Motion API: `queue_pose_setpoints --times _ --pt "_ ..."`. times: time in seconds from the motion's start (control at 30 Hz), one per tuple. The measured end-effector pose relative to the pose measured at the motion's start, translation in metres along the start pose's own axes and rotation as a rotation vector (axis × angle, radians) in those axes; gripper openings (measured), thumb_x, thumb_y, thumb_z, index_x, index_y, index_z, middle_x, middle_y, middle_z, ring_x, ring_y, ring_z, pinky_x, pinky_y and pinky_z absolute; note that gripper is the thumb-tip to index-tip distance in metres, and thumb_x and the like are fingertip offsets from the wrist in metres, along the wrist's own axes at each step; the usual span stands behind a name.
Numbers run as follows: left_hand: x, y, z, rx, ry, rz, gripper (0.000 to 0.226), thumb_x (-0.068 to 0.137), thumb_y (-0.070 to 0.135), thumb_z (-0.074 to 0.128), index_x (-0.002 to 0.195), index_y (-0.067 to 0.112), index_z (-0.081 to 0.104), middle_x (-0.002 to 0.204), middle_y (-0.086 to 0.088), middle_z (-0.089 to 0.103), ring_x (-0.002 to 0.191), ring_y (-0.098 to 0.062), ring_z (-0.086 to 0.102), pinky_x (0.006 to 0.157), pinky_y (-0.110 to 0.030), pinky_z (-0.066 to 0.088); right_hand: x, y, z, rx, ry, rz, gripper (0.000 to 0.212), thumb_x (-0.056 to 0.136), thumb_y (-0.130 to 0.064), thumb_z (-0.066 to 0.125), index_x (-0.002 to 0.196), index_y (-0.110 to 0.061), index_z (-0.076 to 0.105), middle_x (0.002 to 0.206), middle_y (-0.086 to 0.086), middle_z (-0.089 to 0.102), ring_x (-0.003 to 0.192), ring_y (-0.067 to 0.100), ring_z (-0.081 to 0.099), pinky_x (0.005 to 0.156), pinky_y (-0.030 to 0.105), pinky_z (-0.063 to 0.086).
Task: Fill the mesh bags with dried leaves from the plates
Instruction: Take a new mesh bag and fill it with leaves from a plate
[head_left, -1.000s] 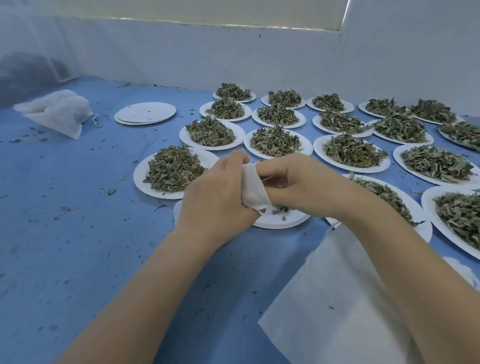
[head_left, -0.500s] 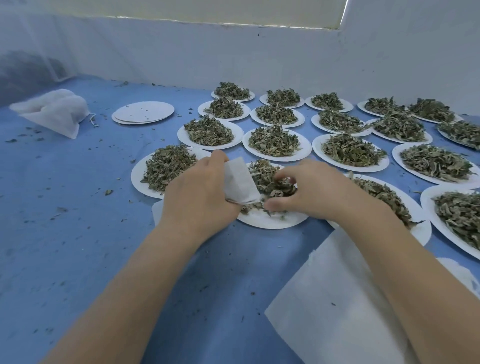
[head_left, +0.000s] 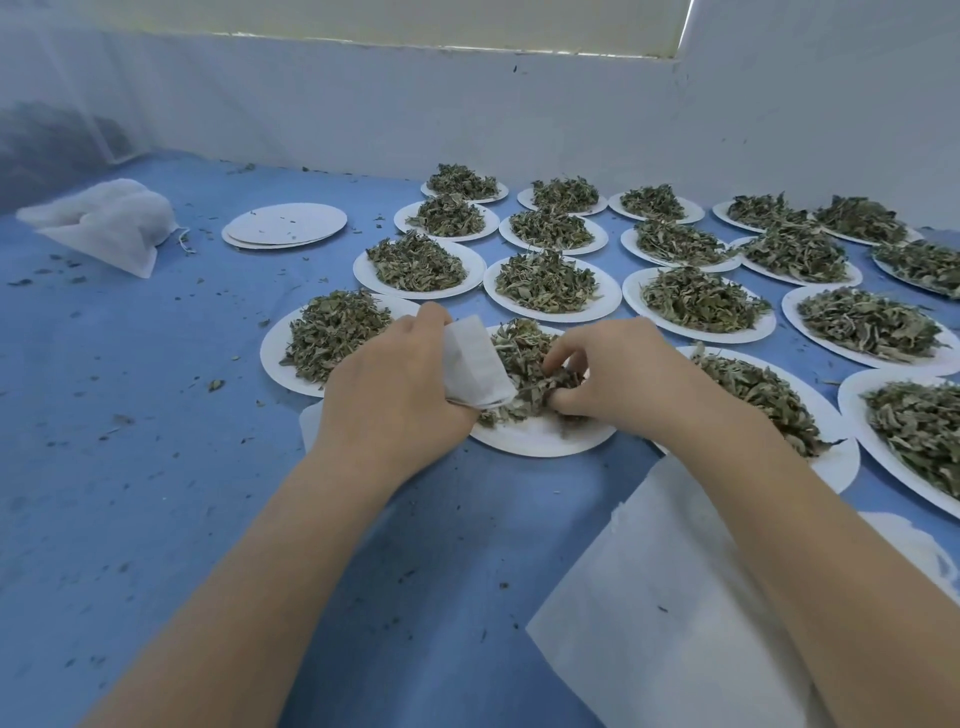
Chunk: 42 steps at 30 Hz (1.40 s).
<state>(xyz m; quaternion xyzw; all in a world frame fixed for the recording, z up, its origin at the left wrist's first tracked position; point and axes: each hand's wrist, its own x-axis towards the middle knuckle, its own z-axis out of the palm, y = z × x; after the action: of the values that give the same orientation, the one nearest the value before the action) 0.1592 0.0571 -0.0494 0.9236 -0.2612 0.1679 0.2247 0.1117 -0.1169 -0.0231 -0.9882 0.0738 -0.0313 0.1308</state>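
1. Your left hand (head_left: 395, 400) has its fingers wrapped around a small white mesh bag (head_left: 475, 364), holding it at the left edge of the nearest plate (head_left: 540, 441), mouth tipped toward the leaves.
2. Your right hand (head_left: 618, 379) is curled into the dried leaves (head_left: 530, 364) on that same plate, fingertips pinching a clump right beside the bag's opening.
3. That plate sits near the front of the blue bench (head_left: 130, 467), with the rest of the loaded plates (head_left: 550, 280) spread toward the back and right edges.
4. Empty plates (head_left: 285, 226) are stacked further back on the left, and a filled bag (head_left: 104, 223) lies near the far left corner.
5. A white sheet (head_left: 665, 623) lies at the front edge under your right forearm.
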Motion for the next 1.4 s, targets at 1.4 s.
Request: queue_pose_setpoints --times 1.4 --pt "-0.004 0.015 0.011 -0.074 0.093 0.021 0.044 0.073 0.037 0.07 0.105 0.016 0.049 0.09 0.002 0.056 0.074 -0.022 0.05 0.056 -0.03 0.032 -0.009 -0.017 -0.011 0.675 -0.031 -0.24 0.048 0.081 0.007 0.045 0.106 -0.025 0.069 0.1 -0.011 0.071 0.092 0.0 0.064 0.082 0.021 0.052"
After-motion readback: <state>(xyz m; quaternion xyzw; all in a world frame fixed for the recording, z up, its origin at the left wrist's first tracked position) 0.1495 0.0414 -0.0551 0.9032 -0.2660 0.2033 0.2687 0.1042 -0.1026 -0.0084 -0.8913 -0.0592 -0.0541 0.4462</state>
